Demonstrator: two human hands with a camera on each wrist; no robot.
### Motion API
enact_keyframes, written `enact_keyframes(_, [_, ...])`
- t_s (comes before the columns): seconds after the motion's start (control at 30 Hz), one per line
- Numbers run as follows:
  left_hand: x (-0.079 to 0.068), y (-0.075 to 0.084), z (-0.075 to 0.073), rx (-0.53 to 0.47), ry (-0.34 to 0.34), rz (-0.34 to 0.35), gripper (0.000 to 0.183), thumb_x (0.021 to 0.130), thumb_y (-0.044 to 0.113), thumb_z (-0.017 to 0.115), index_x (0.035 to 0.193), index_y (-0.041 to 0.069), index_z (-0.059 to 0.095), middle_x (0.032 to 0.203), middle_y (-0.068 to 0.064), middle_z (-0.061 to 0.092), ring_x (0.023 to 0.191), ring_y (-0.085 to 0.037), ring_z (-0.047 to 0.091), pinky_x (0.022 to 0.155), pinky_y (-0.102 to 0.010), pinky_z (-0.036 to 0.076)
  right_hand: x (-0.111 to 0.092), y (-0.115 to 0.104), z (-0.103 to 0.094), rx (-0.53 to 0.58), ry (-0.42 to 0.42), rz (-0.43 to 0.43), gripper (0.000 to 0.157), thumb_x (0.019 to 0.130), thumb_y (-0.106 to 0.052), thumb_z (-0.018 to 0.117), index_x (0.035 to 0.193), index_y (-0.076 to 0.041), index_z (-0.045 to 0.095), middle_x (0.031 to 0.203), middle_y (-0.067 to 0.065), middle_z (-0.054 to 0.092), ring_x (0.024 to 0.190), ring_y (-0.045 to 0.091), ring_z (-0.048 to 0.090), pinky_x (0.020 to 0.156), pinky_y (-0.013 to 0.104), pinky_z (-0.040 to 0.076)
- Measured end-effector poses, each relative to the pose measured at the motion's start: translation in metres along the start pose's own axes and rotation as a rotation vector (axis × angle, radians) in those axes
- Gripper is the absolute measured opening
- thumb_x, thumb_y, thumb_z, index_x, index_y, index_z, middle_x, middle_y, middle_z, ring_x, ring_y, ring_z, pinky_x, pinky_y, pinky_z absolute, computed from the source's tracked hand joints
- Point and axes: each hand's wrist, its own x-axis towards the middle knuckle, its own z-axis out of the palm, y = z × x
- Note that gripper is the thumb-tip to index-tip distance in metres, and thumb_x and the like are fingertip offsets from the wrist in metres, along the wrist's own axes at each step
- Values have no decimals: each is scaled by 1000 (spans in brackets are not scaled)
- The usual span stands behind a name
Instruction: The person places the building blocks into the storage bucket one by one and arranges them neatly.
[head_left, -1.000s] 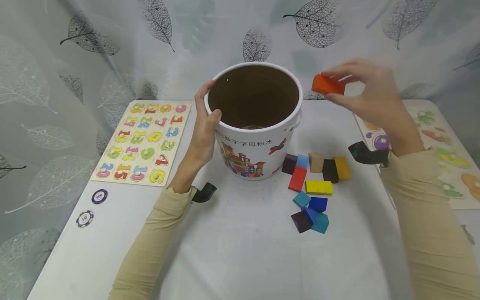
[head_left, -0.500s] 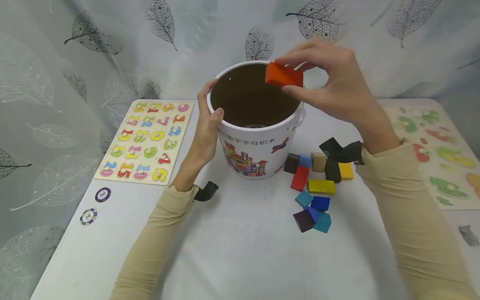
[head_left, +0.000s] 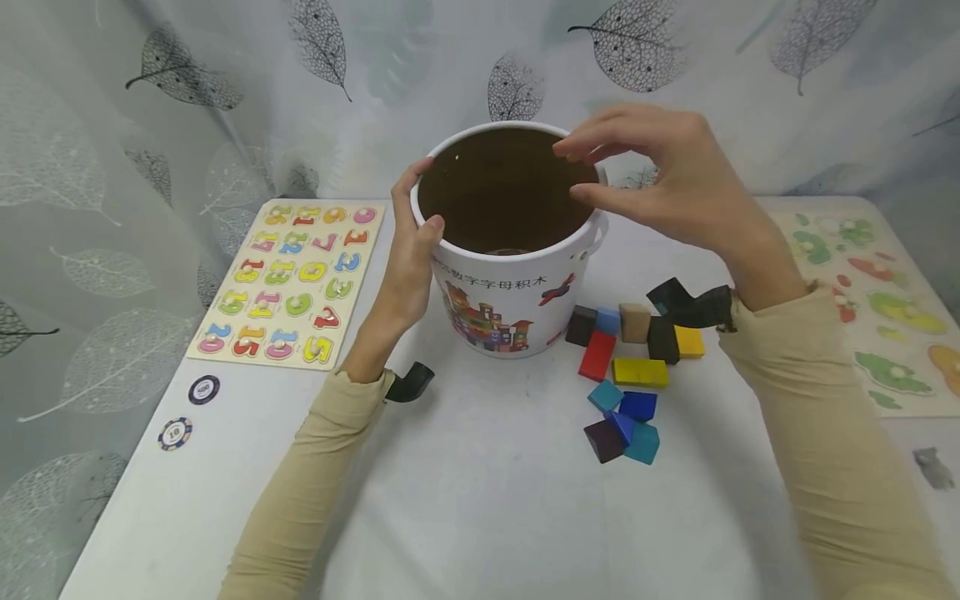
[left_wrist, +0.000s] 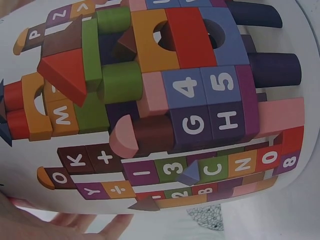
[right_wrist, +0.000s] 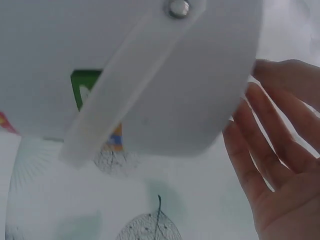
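Note:
A white bucket (head_left: 450, 265) with printed building-block pictures stands on the table, its top uncovered and its inside dark. My left hand (head_left: 408, 271) grips its left rim, thumb outside on the front. Over the right part of the rim is my right hand (head_left: 675, 179), thumb and fingers spread apart with nothing between them. The left wrist view is filled by the bucket's printed wall (left_wrist: 190, 45), with left fingers along the lower edge. In the right wrist view, the bucket's pale handle (right_wrist: 125, 85) hangs from a rivet, and the right fingers (right_wrist: 262, 145) reach past the rim.
Right of the bucket's base lie several loose blocks, among them a red block (head_left: 597, 356), a yellow block (head_left: 640, 372) and a blue triangle (head_left: 621, 427). A number puzzle board (head_left: 292, 283) and two chips (head_left: 175, 433) lie left; a fruit-and-vegetable puzzle (head_left: 892, 317) lies right.
My right hand carried an orange-red block leftward to above the bucket and let it go; its fingers are now parted and the block is out of sight. The left hand stayed on the rim.

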Motion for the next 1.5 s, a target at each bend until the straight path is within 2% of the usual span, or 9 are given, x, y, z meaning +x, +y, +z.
enact_keyframes(0.23, [1,0,0,-9,-8,5,102,77,77,49,151,14,17,153,-10,29,134,-31,38,110,-57,31,-36,8,-29,-160,24,117,51,78,-2,79,125,-13,66,122,7,67,105,-22,47,98,8,38])
enact_keyframes(0.37, [0,-1,0,4,-6,-3,91,80,63,47,151,14,17,152,-10,30,133,-32,39,108,-59,32,-73,24,-35,-215,-30,196,52,78,-7,81,127,-16,66,124,7,66,102,-25,42,95,5,32])
enact_keyframes(0.47, [-1,-1,1,12,-9,-2,96,79,70,47,151,14,17,152,-11,30,133,-33,39,108,-60,33,-107,40,-30,-187,-78,253,56,76,-8,82,128,-19,65,125,4,65,102,-22,44,91,4,32])
enact_keyframes(0.63, [-2,0,2,33,-13,0,106,75,82,46,151,14,17,151,-12,31,132,-32,39,107,-59,34,-155,66,-11,-118,-201,400,57,74,-10,84,127,-20,65,126,3,65,108,-1,56,94,43,50])
enact_keyframes(0.77, [-3,0,0,43,-16,3,104,76,81,45,151,14,16,151,-13,31,132,-33,40,107,-60,34,-175,83,3,-86,-348,464,57,74,-17,85,127,-15,64,130,10,61,119,30,52,94,62,44])
enact_keyframes(1.0, [-4,-1,-2,31,-14,-1,88,81,61,44,152,16,16,151,-13,32,132,-35,40,105,-61,36,-189,98,18,-24,-418,495,61,71,-15,86,126,-8,63,132,16,56,125,40,45,98,70,35])
enact_keyframes(1.17, [-4,-3,-1,24,-20,10,94,80,70,46,152,16,15,151,-13,32,132,-35,39,104,-60,37,-193,101,21,12,-422,564,61,72,-15,86,128,-7,61,131,16,57,124,39,46,101,69,33])
enact_keyframes(1.37, [-3,-3,1,9,-18,22,92,81,66,46,152,16,15,150,-14,33,132,-34,39,105,-60,36,-188,98,9,-62,-423,628,64,74,-24,85,131,-10,59,132,14,57,119,34,50,99,66,38])
enact_keyframes(1.5, [-2,-2,0,3,-8,25,102,78,78,46,151,14,15,150,-14,33,133,-32,39,107,-59,35,-171,90,-10,-124,-336,585,65,75,-19,85,133,-11,58,132,16,57,117,37,50,94,66,39])
